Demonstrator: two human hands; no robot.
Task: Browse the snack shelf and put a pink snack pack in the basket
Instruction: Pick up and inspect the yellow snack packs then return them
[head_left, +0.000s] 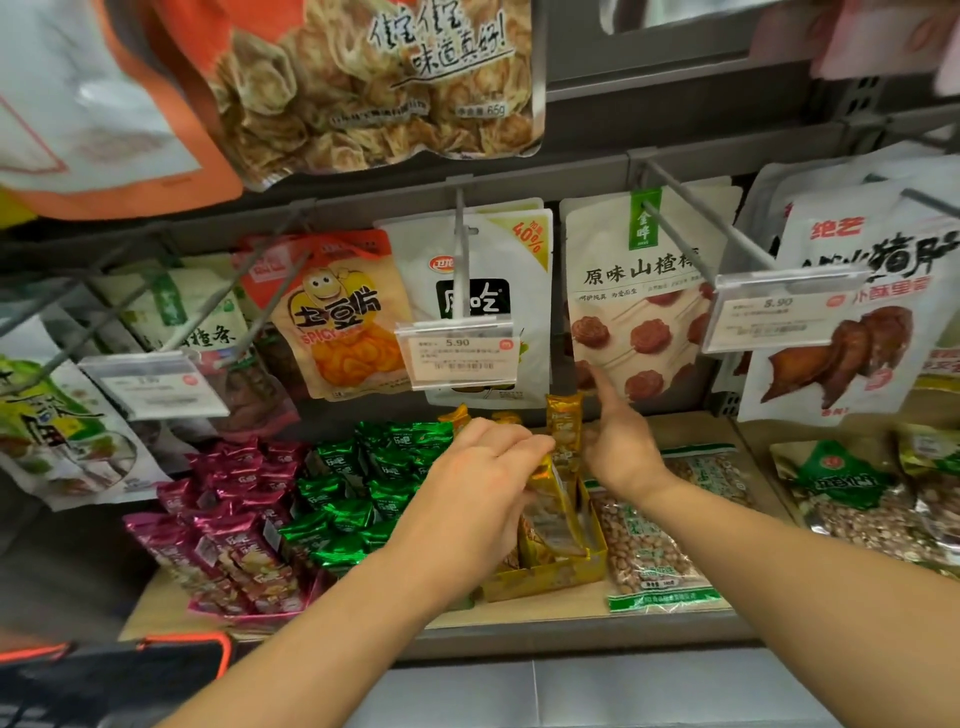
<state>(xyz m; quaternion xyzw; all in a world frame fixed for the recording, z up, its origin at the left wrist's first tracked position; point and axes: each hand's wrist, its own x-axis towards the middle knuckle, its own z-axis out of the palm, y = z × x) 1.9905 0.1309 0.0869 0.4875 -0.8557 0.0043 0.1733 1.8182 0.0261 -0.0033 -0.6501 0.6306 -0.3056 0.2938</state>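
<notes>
Presently: left hand (478, 480) pinches a gold pack (558, 514) over the gold box (545, 579); right hand (621, 447) just right of box, forefinger raised, grip unclear. Pink snack packs (228, 525) left of box, past green packs (353, 499). Tag (457, 353) above: 5.90.

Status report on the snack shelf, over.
Left hand pinches gold pack; right hand beside it, grip unclear. Pink packs untouched, nothing blocking. Basket lower left.

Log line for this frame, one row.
phase: browsing | left hand: pinches gold pack | right hand: grip unclear | pink packs: untouched | basket: lower left
</notes>
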